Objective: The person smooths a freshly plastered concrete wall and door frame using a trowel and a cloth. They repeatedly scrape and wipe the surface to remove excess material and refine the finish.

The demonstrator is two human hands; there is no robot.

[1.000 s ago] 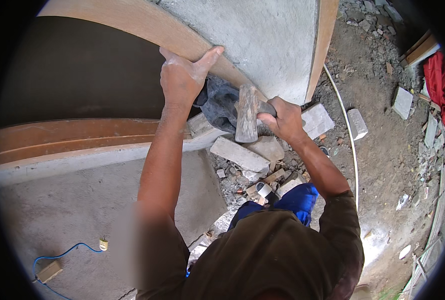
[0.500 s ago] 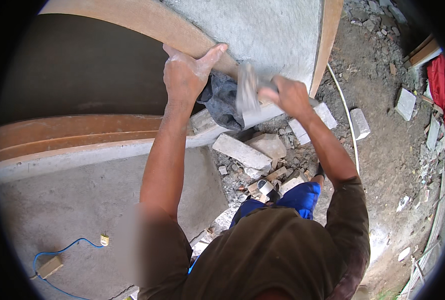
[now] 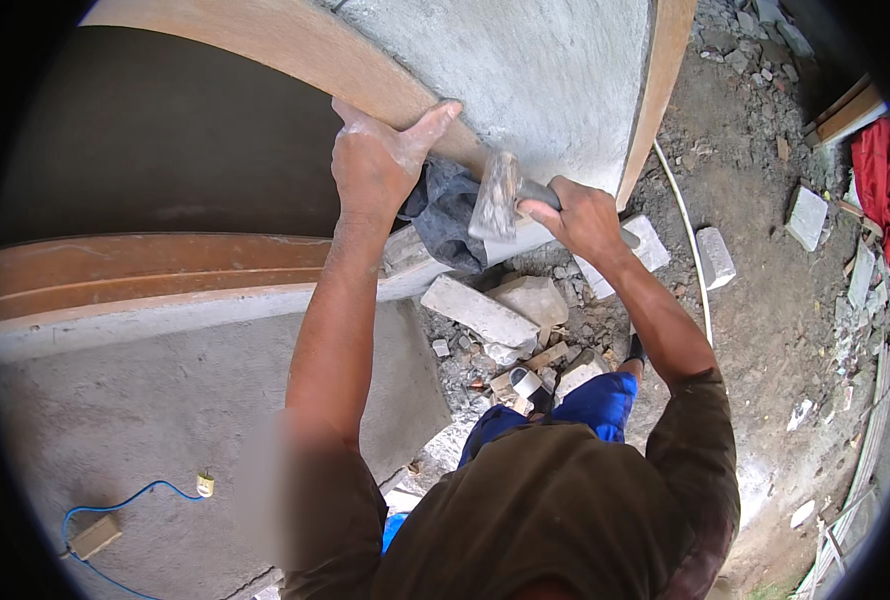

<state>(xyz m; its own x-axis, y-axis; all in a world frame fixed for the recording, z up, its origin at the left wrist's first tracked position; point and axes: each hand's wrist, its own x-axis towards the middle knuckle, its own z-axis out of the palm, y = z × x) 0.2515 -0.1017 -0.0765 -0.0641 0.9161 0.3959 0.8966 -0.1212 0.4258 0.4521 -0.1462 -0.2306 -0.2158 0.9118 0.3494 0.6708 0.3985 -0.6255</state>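
Note:
My left hand (image 3: pixel 377 160) is clamped on the lower edge of a wooden board (image 3: pixel 315 52), the thumb lying along its near face and the fingers mostly hidden behind. My right hand (image 3: pixel 587 222) is wrapped round the handle of a hammer (image 3: pixel 497 198). The hammer's worn, whitish head is beside the board's lower end, just right of my left hand; whether it touches the wood I cannot tell. A dark grey crumpled cloth or bag (image 3: pixel 449 215) hangs below the board, partly behind the hammer head.
Broken blocks (image 3: pixel 483 308) and rubble cover the ground below my hands. A grey plastered wall (image 3: pixel 525 70) borders the board. At right a white hose (image 3: pixel 687 205) crosses the dirt, past a red cloth (image 3: pixel 883 185). A blue cord (image 3: pixel 115 507) lies on the concrete slab (image 3: pixel 205 400) at lower left.
The hammer and my right hand were blurred by motion and now appear sharp, slightly lower. My left hand keeps its hold on the board.

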